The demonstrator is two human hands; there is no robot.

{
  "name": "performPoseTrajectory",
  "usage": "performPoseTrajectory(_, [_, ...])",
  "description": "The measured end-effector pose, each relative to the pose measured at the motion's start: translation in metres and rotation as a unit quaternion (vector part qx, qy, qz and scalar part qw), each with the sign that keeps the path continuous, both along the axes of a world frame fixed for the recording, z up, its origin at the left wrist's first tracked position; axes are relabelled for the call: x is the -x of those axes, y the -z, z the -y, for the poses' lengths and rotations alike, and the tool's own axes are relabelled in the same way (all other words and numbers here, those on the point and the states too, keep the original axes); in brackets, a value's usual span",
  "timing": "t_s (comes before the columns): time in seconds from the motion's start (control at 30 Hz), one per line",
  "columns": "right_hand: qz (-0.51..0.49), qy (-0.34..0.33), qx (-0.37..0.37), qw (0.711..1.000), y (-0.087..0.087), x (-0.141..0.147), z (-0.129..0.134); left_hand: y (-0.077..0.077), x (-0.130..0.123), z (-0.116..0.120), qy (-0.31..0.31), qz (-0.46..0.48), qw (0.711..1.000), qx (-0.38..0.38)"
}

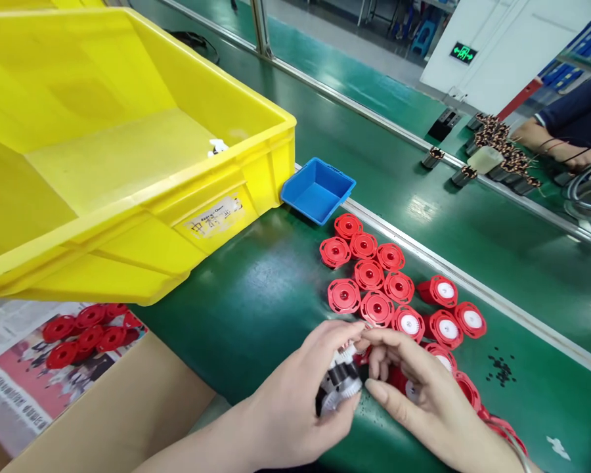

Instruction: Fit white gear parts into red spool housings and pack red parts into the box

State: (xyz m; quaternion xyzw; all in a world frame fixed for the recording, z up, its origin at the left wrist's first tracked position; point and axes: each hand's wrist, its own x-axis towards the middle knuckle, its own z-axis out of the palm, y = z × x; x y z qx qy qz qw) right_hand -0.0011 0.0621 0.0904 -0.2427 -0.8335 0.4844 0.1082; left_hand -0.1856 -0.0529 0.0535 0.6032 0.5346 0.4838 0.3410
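My left hand is closed around a small white-and-black gear assembly, with part of it covered by the fingers. Close on its right, my right hand has its fingers curved and its thumb apart from the index finger; nothing shows between them. The index fingertip meets the left fingertips at the top of the assembly. Behind the hands stand several red round housings with bare red centres. Further right, other red housings carry white gears in their middles, and some are partly hidden by my right hand.
A large yellow bin fills the left, with a small white part inside. Beside it sits a blue tray. Tiny black pieces lie at right. Across the rail are copper-wound parts and another person's hand. More red housings rest lower left.
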Motion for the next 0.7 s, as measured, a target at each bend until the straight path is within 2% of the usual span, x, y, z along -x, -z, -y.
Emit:
performPoseTrajectory(0.07, [-0.01,0.017,0.063,0.998,0.0,0.003,0.001,-0.003,-0.004,-0.004,0.033,-0.014,0.999,-0.012])
performPoseTrajectory(0.17, [-0.008,0.038,0.112,0.993,0.003,0.001,0.001,-0.004,-0.01,-0.01,0.057,-0.024,0.998,-0.01])
performPoseTrajectory(0.37, [0.013,0.054,0.26,0.964,0.008,-0.007,0.0,0.006,-0.026,-0.017,0.064,0.025,0.997,-0.033])
performPoseTrajectory(0.53, [-0.043,0.091,0.298,0.949,0.012,-0.002,-0.005,0.0,-0.023,-0.025,0.028,0.086,0.995,-0.038])
performPoseTrajectory(0.7, [-0.091,0.113,0.273,0.951,0.016,0.007,-0.011,-0.002,-0.02,-0.031,-0.005,0.168,0.986,-0.002])
